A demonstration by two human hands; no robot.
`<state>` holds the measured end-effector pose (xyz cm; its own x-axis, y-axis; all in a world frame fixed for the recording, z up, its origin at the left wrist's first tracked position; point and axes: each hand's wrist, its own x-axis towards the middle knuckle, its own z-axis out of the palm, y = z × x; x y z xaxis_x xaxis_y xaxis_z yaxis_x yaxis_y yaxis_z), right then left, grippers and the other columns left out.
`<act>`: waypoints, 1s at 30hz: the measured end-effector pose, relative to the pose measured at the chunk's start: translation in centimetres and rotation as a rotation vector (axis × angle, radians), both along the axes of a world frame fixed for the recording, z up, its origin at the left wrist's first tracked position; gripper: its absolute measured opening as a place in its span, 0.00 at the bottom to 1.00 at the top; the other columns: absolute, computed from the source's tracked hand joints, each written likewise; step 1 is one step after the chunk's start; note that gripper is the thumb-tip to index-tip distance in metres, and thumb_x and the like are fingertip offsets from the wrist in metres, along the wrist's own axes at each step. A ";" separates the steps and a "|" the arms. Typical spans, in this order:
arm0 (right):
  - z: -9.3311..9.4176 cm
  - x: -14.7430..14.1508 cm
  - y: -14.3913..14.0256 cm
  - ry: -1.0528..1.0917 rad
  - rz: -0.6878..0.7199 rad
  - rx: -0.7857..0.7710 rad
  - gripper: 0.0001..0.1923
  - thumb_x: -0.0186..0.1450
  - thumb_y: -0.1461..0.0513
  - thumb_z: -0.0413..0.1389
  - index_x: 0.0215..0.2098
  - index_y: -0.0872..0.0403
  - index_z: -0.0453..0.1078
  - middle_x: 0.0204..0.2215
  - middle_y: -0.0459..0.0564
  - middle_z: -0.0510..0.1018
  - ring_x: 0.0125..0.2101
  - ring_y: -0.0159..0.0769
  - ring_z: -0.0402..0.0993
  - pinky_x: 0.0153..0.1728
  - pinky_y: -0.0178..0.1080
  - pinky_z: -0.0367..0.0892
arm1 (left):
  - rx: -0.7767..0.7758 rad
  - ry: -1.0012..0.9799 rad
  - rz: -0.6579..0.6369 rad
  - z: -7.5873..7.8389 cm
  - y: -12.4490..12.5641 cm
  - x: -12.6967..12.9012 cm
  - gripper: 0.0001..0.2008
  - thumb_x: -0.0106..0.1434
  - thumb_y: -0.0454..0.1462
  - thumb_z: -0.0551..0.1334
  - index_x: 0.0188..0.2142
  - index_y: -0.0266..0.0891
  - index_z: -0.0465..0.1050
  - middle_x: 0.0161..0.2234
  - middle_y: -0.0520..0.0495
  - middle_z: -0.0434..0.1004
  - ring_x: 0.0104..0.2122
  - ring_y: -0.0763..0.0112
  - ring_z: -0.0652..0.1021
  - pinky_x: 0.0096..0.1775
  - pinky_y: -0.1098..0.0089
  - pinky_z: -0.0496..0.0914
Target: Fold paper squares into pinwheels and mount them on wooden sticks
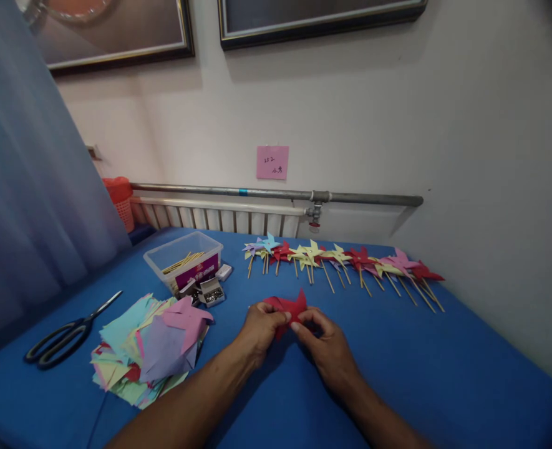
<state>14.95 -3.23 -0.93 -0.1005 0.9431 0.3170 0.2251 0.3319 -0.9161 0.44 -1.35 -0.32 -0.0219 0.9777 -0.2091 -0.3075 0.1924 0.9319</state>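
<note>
Both hands meet over the blue table at a red paper pinwheel [295,305], held a little in front of the row of finished ones. My left hand [262,327] pinches its left side between thumb and fingers. From the right, my right hand [325,343] closes thumb and forefinger on its folded edge near the middle. No stick shows on this pinwheel, and whether a pin sits between the fingertips is hidden. Left of my left hand lies a pile of cut coloured paper [151,349], with a pink folded pinwheel [186,318] on top.
Several pinwheels on sticks [336,259] lie in a row along the back. A clear plastic box [182,249] holds thin sticks. Beside it, a small open box of metal pins [211,293] sits near black-handled scissors [65,337]. Pipes [276,194] and a radiator line the wall.
</note>
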 end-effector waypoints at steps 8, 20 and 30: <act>-0.1 0.4 0.3 0.045 0.018 -0.078 0.19 0.66 0.46 0.53 0.35 0.51 0.75 0.30 0.47 0.78 0.34 0.40 0.72 0.37 0.38 0.66 | 0.002 0.020 -0.020 0.2 -0.1 0.0 0.10 0.42 0.36 0.71 0.20 0.36 0.71 0.17 0.52 0.70 0.18 0.77 0.66 0.25 0.72 0.58; -0.3 0.8 0.4 -0.094 0.054 0.092 0.10 0.62 0.58 0.59 0.42 0.47 0.73 0.59 0.52 0.68 0.60 0.47 0.64 0.60 0.50 0.60 | -0.013 -0.137 -0.004 0.6 0.0 -0.4 0.12 0.40 0.36 0.71 0.23 0.36 0.71 0.20 0.49 0.74 0.20 0.73 0.72 0.27 0.71 0.64; 0.3 0.3 -0.6 -0.338 -0.008 0.259 0.09 0.68 0.56 0.54 0.36 0.48 0.76 0.61 0.54 0.65 0.62 0.50 0.61 0.61 0.55 0.58 | 0.001 -0.128 0.018 0.8 -0.2 -0.2 0.09 0.39 0.35 0.69 0.22 0.34 0.72 0.20 0.51 0.73 0.20 0.76 0.69 0.26 0.73 0.61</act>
